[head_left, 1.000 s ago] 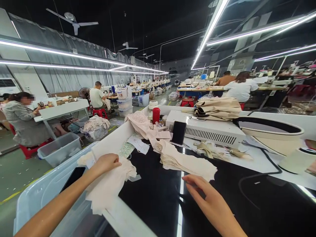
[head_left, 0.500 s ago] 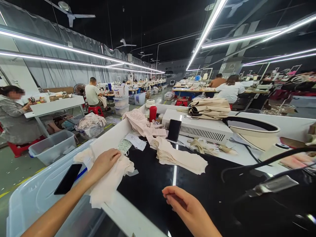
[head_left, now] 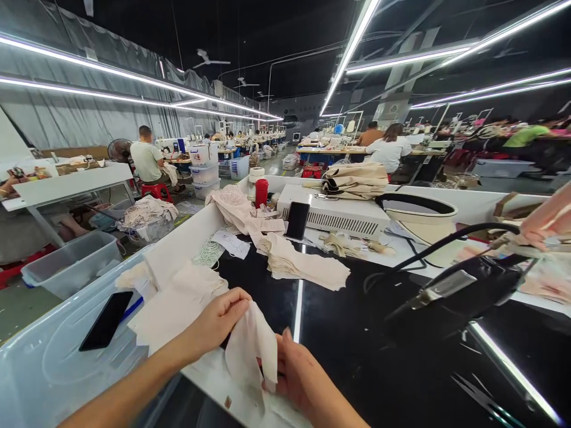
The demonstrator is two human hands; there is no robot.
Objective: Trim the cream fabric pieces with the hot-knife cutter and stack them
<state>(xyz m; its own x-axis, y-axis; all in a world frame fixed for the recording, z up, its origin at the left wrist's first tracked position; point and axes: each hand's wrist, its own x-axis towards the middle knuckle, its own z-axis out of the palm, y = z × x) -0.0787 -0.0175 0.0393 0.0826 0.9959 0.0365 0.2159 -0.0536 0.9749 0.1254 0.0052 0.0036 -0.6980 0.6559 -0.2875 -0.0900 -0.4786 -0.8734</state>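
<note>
A thin cream fabric piece (head_left: 250,345) hangs down over the table's near left edge. My left hand (head_left: 223,315) pinches its top between thumb and fingers. On its right side, my right hand (head_left: 303,368) has its fingers curled around the fabric's edge, partly hidden behind it. Just left of my left hand lies a pile of similar cream fabric pieces (head_left: 178,297). A second stack of cream fabric pieces (head_left: 307,264) rests farther back on the black tabletop (head_left: 357,345).
A black phone (head_left: 106,321) lies on a translucent bin lid (head_left: 57,345) at the left. Behind the stack are another phone (head_left: 298,220), a red bottle (head_left: 261,193) and a white vented box (head_left: 334,211). A cabled black device (head_left: 464,291) stands right; metal tweezers (head_left: 486,401) lie nearer.
My left hand has moved right from the pile, bringing a fabric piece with it. My right hand has come to this piece's edge. The view has turned somewhat to the right.
</note>
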